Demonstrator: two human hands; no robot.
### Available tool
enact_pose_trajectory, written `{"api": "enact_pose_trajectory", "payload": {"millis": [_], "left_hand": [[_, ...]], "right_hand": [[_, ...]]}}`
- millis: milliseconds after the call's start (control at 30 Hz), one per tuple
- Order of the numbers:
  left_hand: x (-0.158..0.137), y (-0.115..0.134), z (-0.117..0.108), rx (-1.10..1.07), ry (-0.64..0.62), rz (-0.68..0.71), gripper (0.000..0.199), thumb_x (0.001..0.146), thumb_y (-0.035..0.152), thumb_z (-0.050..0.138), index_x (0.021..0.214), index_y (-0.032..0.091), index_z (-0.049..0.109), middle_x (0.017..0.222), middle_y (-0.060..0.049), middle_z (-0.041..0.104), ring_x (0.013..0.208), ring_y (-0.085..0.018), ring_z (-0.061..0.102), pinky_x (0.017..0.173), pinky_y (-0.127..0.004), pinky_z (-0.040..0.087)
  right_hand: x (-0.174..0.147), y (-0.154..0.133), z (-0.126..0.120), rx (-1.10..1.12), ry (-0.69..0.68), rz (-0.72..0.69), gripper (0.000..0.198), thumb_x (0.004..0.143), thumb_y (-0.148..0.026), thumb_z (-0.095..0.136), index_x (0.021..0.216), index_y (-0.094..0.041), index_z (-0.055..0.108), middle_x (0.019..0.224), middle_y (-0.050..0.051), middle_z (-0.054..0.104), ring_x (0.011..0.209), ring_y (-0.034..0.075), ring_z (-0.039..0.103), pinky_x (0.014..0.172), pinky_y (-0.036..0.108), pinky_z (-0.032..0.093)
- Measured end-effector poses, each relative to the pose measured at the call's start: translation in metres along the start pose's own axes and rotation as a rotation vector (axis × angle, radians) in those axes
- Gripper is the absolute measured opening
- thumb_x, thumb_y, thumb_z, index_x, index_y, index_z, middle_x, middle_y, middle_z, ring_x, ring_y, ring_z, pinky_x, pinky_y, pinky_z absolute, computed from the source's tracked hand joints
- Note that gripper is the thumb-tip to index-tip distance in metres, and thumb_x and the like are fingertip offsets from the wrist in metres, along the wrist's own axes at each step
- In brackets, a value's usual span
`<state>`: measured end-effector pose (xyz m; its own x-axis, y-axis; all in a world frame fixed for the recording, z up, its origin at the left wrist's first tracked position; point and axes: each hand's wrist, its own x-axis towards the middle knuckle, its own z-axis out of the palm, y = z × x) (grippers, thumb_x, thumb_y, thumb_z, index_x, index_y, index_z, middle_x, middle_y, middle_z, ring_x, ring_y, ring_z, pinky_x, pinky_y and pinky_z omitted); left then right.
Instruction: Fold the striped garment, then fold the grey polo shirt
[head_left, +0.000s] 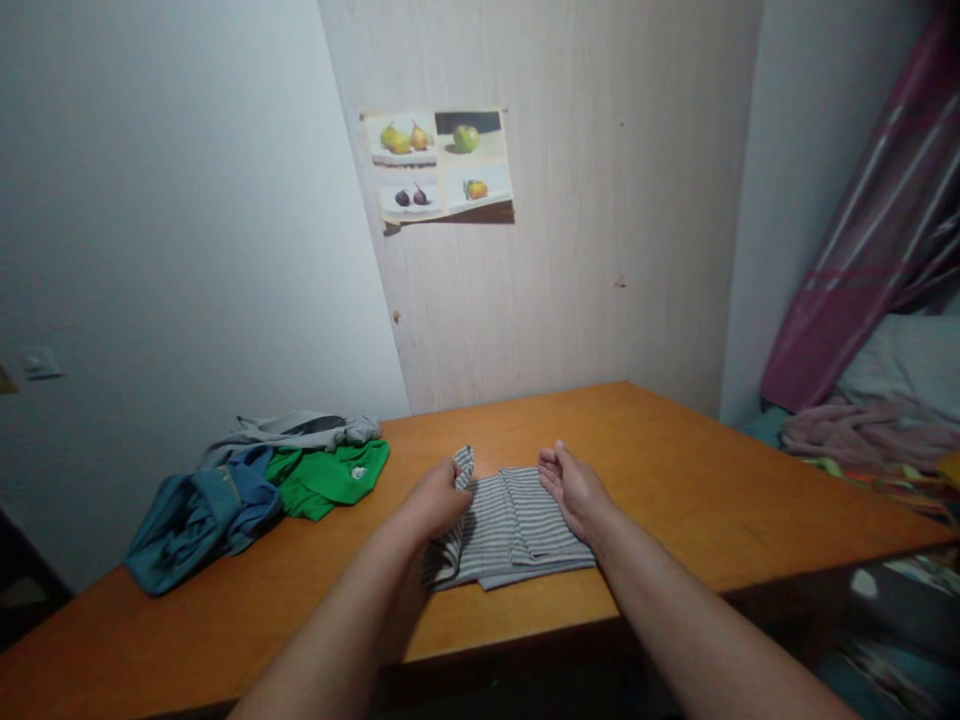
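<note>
A grey-and-white striped cloth, which looks like a garment, lies partly folded near the table's front edge. My left hand grips its left end, thumb on top, and holds that flap raised and bent inward. The right end is folded over toward the middle in a flat panel. My right hand rests on edge at that panel's right side, fingers extended and slightly curled, palm facing left. It touches the cloth without grasping it. A plain grey layer shows beneath the striped fabric along the near side.
On the left of the orange-brown table lie a green garment, a blue-teal garment and a grey garment, crumpled together. A wall stands behind, with a fruit poster. A purple curtain hangs at right.
</note>
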<state>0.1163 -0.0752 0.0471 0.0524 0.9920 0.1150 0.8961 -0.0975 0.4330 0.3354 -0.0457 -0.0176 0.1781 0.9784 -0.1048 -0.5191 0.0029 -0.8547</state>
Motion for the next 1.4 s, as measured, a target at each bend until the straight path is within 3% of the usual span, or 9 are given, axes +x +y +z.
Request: {"api": "enact_pose_trajectory", "payload": {"millis": [200, 467, 667, 867, 1033, 1233, 1333, 1400], "left_hand": [[0.004, -0.001, 0.027, 0.100, -0.023, -0.026, 0.014, 0.074, 0.022, 0.065, 0.087, 0.019, 0.061, 0.095, -0.011, 0.073, 0.087, -0.024, 0.066, 0.063, -0.027, 0.038], [0.013, -0.001, 0.026, 0.144, -0.012, -0.063, 0.012, 0.081, 0.030, 0.061, 0.085, 0.019, 0.063, 0.101, -0.014, 0.075, 0.091, -0.026, 0.068, 0.064, -0.027, 0.040], [0.013, 0.000, 0.031, 0.119, -0.011, -0.049, 0.015, 0.082, 0.033, 0.060, 0.085, 0.019, 0.062, 0.093, -0.012, 0.074, 0.083, -0.023, 0.067, 0.061, -0.027, 0.038], [0.002, 0.014, 0.022, -0.232, -0.101, -0.137, 0.036, 0.091, 0.052, 0.050, 0.088, 0.017, 0.058, 0.080, -0.008, 0.069, 0.067, -0.019, 0.064, 0.054, -0.025, 0.038], [-0.004, 0.017, 0.020, -0.335, -0.225, -0.182, 0.028, 0.096, 0.044, 0.041, 0.093, 0.019, 0.052, 0.069, 0.000, 0.064, 0.043, -0.012, 0.056, 0.044, -0.023, 0.037], [-0.012, 0.013, 0.020, -0.367, -0.283, -0.068, 0.014, 0.084, 0.029, 0.055, 0.074, 0.019, 0.053, 0.062, 0.004, 0.052, 0.046, -0.010, 0.051, 0.044, -0.022, 0.034], [-0.023, 0.007, 0.015, -0.418, -0.298, 0.070, 0.011, 0.080, 0.029, 0.059, 0.078, 0.019, 0.057, 0.066, 0.004, 0.052, 0.055, -0.010, 0.050, 0.049, -0.021, 0.036], [-0.033, 0.003, 0.012, -0.453, -0.326, 0.131, 0.019, 0.077, 0.034, 0.064, 0.088, 0.019, 0.059, 0.071, 0.003, 0.054, 0.060, -0.011, 0.050, 0.052, -0.022, 0.037]], "right_hand": [[-0.001, 0.000, 0.002, 0.010, 0.002, -0.007, 0.032, 0.098, -0.044, 0.048, 0.091, -0.020, 0.068, 0.124, 0.014, 0.068, 0.122, 0.022, 0.062, 0.110, 0.038, 0.044], [-0.002, -0.001, 0.004, -0.024, -0.016, -0.021, 0.021, 0.095, -0.037, 0.053, 0.087, -0.023, 0.066, 0.111, 0.007, 0.073, 0.118, 0.018, 0.062, 0.109, 0.035, 0.044], [-0.003, -0.004, 0.005, -0.024, -0.016, -0.016, 0.016, 0.092, -0.034, 0.056, 0.088, -0.022, 0.067, 0.105, 0.006, 0.073, 0.116, 0.017, 0.063, 0.108, 0.033, 0.044], [-0.002, -0.002, 0.005, -0.045, -0.017, -0.034, 0.017, 0.090, -0.035, 0.056, 0.085, -0.023, 0.067, 0.097, 0.005, 0.074, 0.115, 0.018, 0.064, 0.107, 0.034, 0.045], [-0.002, -0.002, 0.004, -0.053, -0.009, -0.052, 0.016, 0.088, -0.036, 0.057, 0.085, -0.023, 0.067, 0.092, 0.004, 0.074, 0.113, 0.018, 0.064, 0.107, 0.034, 0.045], [-0.006, -0.005, 0.007, -0.028, -0.004, -0.034, 0.015, 0.087, -0.034, 0.057, 0.084, -0.023, 0.066, 0.094, 0.004, 0.073, 0.111, 0.018, 0.065, 0.107, 0.033, 0.045], [-0.005, -0.004, 0.006, -0.026, 0.000, -0.042, 0.016, 0.087, -0.036, 0.058, 0.085, -0.023, 0.066, 0.095, 0.004, 0.073, 0.112, 0.018, 0.065, 0.107, 0.035, 0.045], [-0.003, -0.002, 0.005, -0.032, -0.007, -0.051, 0.017, 0.087, -0.038, 0.059, 0.085, -0.023, 0.066, 0.094, 0.004, 0.073, 0.112, 0.019, 0.064, 0.106, 0.035, 0.046]]}}
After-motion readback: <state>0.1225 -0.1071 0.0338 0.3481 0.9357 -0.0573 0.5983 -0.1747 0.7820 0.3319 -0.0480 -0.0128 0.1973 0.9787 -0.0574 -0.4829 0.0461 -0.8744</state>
